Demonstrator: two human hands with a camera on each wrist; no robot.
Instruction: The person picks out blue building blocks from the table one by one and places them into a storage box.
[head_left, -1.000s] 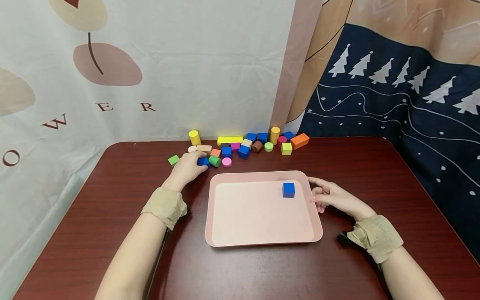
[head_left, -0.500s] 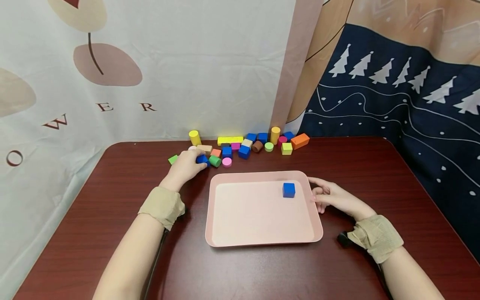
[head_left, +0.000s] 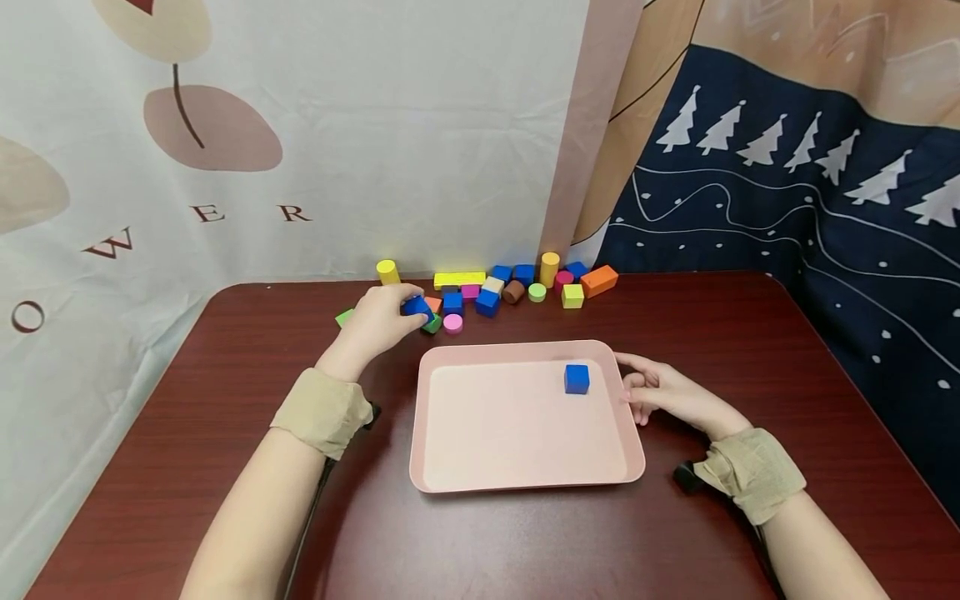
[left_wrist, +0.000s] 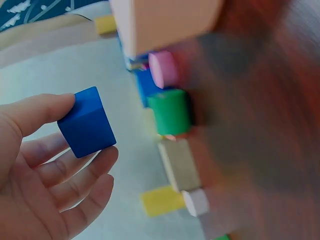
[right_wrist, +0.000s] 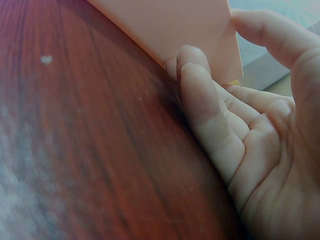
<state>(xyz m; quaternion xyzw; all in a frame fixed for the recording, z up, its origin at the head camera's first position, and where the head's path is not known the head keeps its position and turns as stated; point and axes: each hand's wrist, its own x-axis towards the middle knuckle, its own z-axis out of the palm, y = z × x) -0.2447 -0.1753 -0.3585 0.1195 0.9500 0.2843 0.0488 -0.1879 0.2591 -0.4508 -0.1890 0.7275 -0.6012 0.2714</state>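
Between thumb and fingertips, my left hand point(head_left: 375, 321) pinches a blue cube block point(left_wrist: 87, 123), raised off the table among the loose blocks at the back. In the left wrist view a green cylinder block point(left_wrist: 170, 112) and a pink round block point(left_wrist: 164, 69) lie beyond it. My right hand point(head_left: 667, 393) holds the right side of a pink tray point(head_left: 525, 482), its fingers bent against the outer wall in the right wrist view. Another blue cube point(head_left: 577, 379) sits inside the tray near its far right corner.
Along the table's back edge lie several coloured blocks, including a yellow bar point(head_left: 460, 280), a tall yellow-orange cylinder point(head_left: 550, 270), a brown cylinder point(head_left: 513, 292) and an orange block point(head_left: 599, 282). Hanging cloths point(head_left: 420, 150) rise behind the dark wooden table point(head_left: 525, 550).
My left hand has lifted the blue cube off the table and moved it slightly right and up. The right hand and tray have stayed in place.
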